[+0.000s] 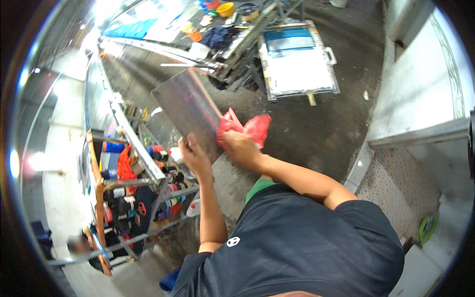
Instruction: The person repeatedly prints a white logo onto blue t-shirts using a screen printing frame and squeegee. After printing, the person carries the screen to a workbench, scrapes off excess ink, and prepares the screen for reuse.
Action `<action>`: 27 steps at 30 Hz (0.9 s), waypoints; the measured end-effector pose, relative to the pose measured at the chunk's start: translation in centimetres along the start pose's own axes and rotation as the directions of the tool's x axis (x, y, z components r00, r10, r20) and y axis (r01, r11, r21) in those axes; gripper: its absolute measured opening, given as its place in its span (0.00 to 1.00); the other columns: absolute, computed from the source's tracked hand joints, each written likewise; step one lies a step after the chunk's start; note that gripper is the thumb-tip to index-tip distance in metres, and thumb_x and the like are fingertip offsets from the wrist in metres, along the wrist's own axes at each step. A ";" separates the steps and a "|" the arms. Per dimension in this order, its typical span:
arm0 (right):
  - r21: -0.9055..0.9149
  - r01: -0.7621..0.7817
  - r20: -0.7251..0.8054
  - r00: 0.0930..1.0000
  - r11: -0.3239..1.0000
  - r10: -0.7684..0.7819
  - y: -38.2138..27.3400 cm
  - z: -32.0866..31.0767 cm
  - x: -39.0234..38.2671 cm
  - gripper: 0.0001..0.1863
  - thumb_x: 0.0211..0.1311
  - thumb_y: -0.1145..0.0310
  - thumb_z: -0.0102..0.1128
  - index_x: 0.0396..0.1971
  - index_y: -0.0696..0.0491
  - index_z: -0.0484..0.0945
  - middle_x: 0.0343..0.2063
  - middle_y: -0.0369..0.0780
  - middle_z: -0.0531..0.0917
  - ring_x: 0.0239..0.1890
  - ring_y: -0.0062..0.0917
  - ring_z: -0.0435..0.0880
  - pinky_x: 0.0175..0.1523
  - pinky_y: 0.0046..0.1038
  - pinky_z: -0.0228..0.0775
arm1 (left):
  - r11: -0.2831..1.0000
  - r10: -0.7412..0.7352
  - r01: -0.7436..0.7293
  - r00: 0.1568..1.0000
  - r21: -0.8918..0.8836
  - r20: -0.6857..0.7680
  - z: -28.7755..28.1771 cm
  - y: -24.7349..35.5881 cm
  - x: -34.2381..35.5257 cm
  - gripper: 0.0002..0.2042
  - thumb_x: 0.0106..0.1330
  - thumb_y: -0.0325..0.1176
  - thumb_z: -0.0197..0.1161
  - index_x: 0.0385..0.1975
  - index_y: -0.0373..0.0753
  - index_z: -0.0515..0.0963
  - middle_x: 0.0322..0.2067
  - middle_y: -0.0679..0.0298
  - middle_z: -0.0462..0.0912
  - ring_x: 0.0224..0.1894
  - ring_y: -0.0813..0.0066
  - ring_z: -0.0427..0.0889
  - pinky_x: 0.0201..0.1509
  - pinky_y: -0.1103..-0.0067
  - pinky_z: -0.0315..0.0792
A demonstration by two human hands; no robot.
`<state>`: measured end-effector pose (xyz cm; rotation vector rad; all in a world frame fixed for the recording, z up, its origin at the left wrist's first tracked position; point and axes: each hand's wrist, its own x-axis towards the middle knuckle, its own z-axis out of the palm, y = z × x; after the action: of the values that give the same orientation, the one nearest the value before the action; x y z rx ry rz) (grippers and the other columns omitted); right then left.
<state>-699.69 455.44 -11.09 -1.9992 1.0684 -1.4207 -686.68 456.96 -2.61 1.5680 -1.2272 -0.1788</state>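
Observation:
A flat, dark grey rectangular panel (pixel 185 101) with a pale, reddish-stained edge is held tilted in front of me. My left hand (pixel 196 157) grips its near left edge, with the thumb and fingers partly showing. My right hand (pixel 241 147) is closed round a crumpled red cloth (pixel 257 129). The cloth presses against the panel's right edge, near its lower corner. The part of the cloth inside my fist is hidden. Slight blur softens the panel and the cloth.
To the left stands a metal rack (pixel 158 205) packed with bottles and jars, with an orange-red cloth (pixel 126 166) hanging on it. A white-and-blue framed screen (pixel 292 64) lies ahead right. Tubs, including a yellow bowl (pixel 225 9), stand beyond. At the lower left is a person (pixel 101 255).

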 end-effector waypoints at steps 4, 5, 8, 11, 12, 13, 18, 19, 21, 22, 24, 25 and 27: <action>0.506 -0.312 -0.084 0.910 0.804 0.406 2.2 -3.8 0.6 0.16 0.79 0.58 0.48 0.39 0.56 0.76 0.26 0.40 0.75 0.30 0.26 0.76 0.39 0.30 0.71 | 0.999 0.016 -0.016 1.000 -0.047 -0.010 2.6 -0.7 3.3 0.17 0.76 0.44 0.57 0.37 0.33 0.74 0.27 0.65 0.73 0.30 0.78 0.69 0.36 0.76 0.68; 0.471 -0.361 -0.138 0.871 0.805 0.472 3.7 -4.9 2.1 0.17 0.81 0.57 0.44 0.37 0.55 0.73 0.27 0.36 0.70 0.32 0.20 0.69 0.42 0.26 0.67 | 0.994 -0.001 0.004 1.000 -0.109 0.029 3.2 -0.3 3.7 0.17 0.76 0.44 0.58 0.37 0.33 0.74 0.27 0.65 0.73 0.30 0.78 0.68 0.36 0.76 0.67; 0.549 -0.226 -0.235 0.882 0.805 0.408 3.8 -7.6 8.6 0.18 0.82 0.58 0.41 0.34 0.54 0.69 0.32 0.31 0.67 0.37 0.16 0.64 0.46 0.23 0.63 | 0.990 -0.029 0.046 0.991 -0.130 0.131 3.9 -0.9 1.5 0.16 0.74 0.43 0.61 0.37 0.33 0.74 0.27 0.67 0.73 0.29 0.79 0.68 0.35 0.78 0.67; 0.518 -0.183 -0.189 0.928 0.835 0.321 5.9 -5.6 11.9 0.15 0.82 0.60 0.43 0.41 0.58 0.70 0.34 0.34 0.71 0.39 0.18 0.68 0.49 0.24 0.64 | 0.970 -0.056 0.112 0.968 -0.217 0.246 5.2 0.7 0.0 0.14 0.73 0.41 0.64 0.37 0.34 0.75 0.29 0.69 0.75 0.30 0.82 0.69 0.34 0.79 0.67; 0.471 -0.209 -0.192 0.924 0.857 0.330 4.5 -4.7 11.4 0.14 0.81 0.62 0.45 0.40 0.59 0.69 0.34 0.39 0.74 0.39 0.25 0.73 0.49 0.29 0.67 | 0.941 -0.094 0.170 0.962 -0.293 0.257 5.2 0.4 -0.1 0.14 0.73 0.40 0.64 0.37 0.34 0.75 0.30 0.69 0.76 0.31 0.83 0.69 0.34 0.80 0.67; 0.373 -0.155 -0.272 0.925 0.915 0.267 3.8 -3.8 10.7 0.14 0.80 0.61 0.45 0.39 0.58 0.69 0.34 0.53 0.73 0.38 0.51 0.75 0.45 0.40 0.68 | 0.956 -0.116 0.162 0.975 -0.243 0.190 5.1 -0.1 0.7 0.13 0.73 0.40 0.64 0.37 0.34 0.75 0.30 0.69 0.76 0.31 0.83 0.70 0.35 0.80 0.67; 0.319 -0.319 -0.058 0.933 0.893 0.354 5.4 -1.2 10.1 0.14 0.78 0.59 0.49 0.43 0.57 0.71 0.33 0.53 0.81 0.36 0.51 0.83 0.42 0.42 0.73 | 0.869 -0.219 0.130 0.966 -0.476 -0.135 6.7 -3.9 8.9 0.15 0.73 0.38 0.64 0.47 0.32 0.74 0.41 0.63 0.81 0.40 0.78 0.75 0.45 0.79 0.72; 0.346 -0.313 -0.052 0.935 0.884 0.352 6.3 -0.8 11.0 0.14 0.78 0.59 0.50 0.43 0.57 0.71 0.33 0.52 0.82 0.36 0.49 0.84 0.42 0.41 0.74 | 0.867 -0.238 0.095 0.942 -0.490 -0.238 6.7 -3.6 11.1 0.17 0.73 0.39 0.64 0.51 0.31 0.73 0.45 0.61 0.81 0.43 0.76 0.76 0.48 0.79 0.72; 0.343 -0.265 -0.067 0.950 0.901 0.305 7.9 0.1 14.2 0.14 0.78 0.60 0.50 0.45 0.57 0.70 0.34 0.49 0.85 0.35 0.42 0.86 0.43 0.38 0.76 | 0.880 -0.322 0.100 0.844 -0.465 -0.429 5.4 -2.9 15.8 0.23 0.74 0.41 0.63 0.59 0.28 0.71 0.50 0.54 0.80 0.48 0.70 0.78 0.52 0.76 0.74; 0.322 -0.211 -0.104 0.961 0.923 0.256 8.0 0.2 16.4 0.13 0.78 0.61 0.49 0.46 0.58 0.69 0.34 0.49 0.84 0.35 0.41 0.85 0.43 0.37 0.75 | 0.891 -0.317 0.102 0.837 -0.442 -0.447 3.9 -4.9 17.5 0.25 0.74 0.42 0.62 0.59 0.27 0.70 0.51 0.50 0.80 0.48 0.68 0.80 0.50 0.74 0.75; 0.277 -0.103 -0.158 0.976 0.956 0.151 7.3 0.0 22.8 0.13 0.79 0.62 0.48 0.48 0.58 0.68 0.35 0.49 0.82 0.35 0.38 0.84 0.44 0.37 0.74 | 0.925 -0.167 -0.052 0.834 -0.376 -0.526 1.8 -6.6 20.1 0.25 0.73 0.43 0.63 0.58 0.26 0.70 0.50 0.49 0.80 0.47 0.67 0.81 0.48 0.73 0.77; 0.303 -0.034 -0.208 0.973 0.952 0.101 8.0 0.2 26.7 0.11 0.79 0.64 0.47 0.48 0.57 0.67 0.36 0.48 0.80 0.38 0.35 0.81 0.47 0.35 0.72 | 0.945 -0.140 -0.057 0.821 -0.323 -0.553 1.2 -7.5 21.4 0.25 0.74 0.42 0.63 0.58 0.26 0.70 0.49 0.49 0.80 0.47 0.67 0.81 0.47 0.74 0.77; 0.303 0.065 -0.282 0.959 0.951 0.024 8.4 0.1 33.7 0.10 0.78 0.65 0.47 0.48 0.57 0.66 0.40 0.45 0.76 0.43 0.31 0.76 0.54 0.33 0.68 | 0.981 -0.083 -0.038 0.802 -0.190 -0.592 -0.3 -9.9 22.2 0.24 0.74 0.41 0.62 0.57 0.26 0.70 0.48 0.50 0.81 0.46 0.68 0.81 0.46 0.75 0.77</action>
<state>-696.77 423.36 1.97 -1.6224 0.8697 -1.8019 -670.41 439.09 -0.12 1.3194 -0.6642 0.1761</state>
